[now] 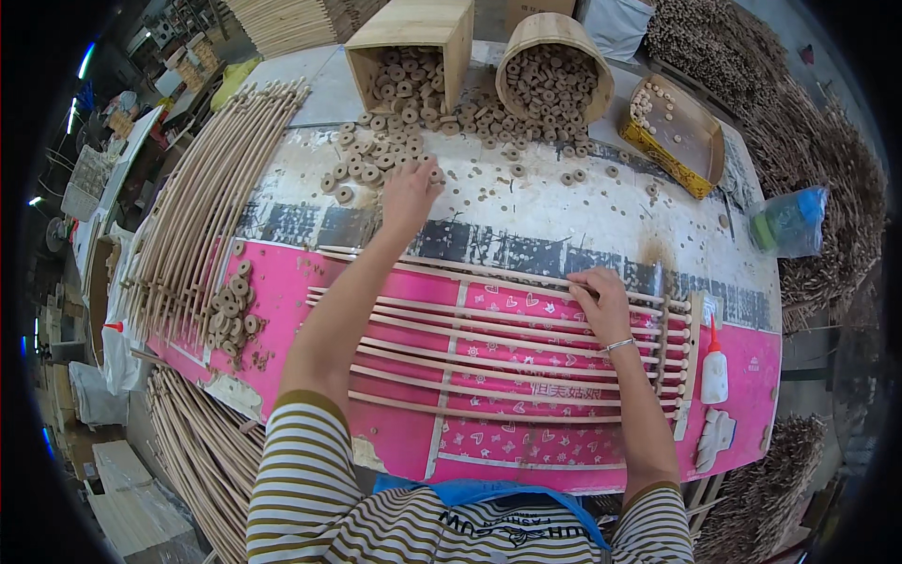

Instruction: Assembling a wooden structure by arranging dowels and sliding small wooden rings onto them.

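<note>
Over the loose pile of small brown wooden rings (pixel 376 150), my left hand (pixel 411 195) reaches out with curled fingers. A ring (pixel 435 176) shows at its thumb and fingertips. My right hand (pixel 601 303) pinches a long thin wooden rod (pixel 489 270), the farthest of a row. Several more rods (pixel 489 357) lie side by side below it on the pink patterned sheet (pixel 395 446). Their right ends meet an upright wooden strip (pixel 689 367), with small knobs along it. A white glue bottle with a red tip (pixel 714 374) stands right of the strip.
A square wooden bucket (pixel 460 47) and a round one (pixel 601 89) lie tipped, spilling rings. Bundled rods (pixel 202 202) cover the left side; more rings (pixel 230 310) lie beside them. A yellow box (pixel 695 169) holds small pale pieces. A plastic bag (pixel 791 222) sits at the right edge.
</note>
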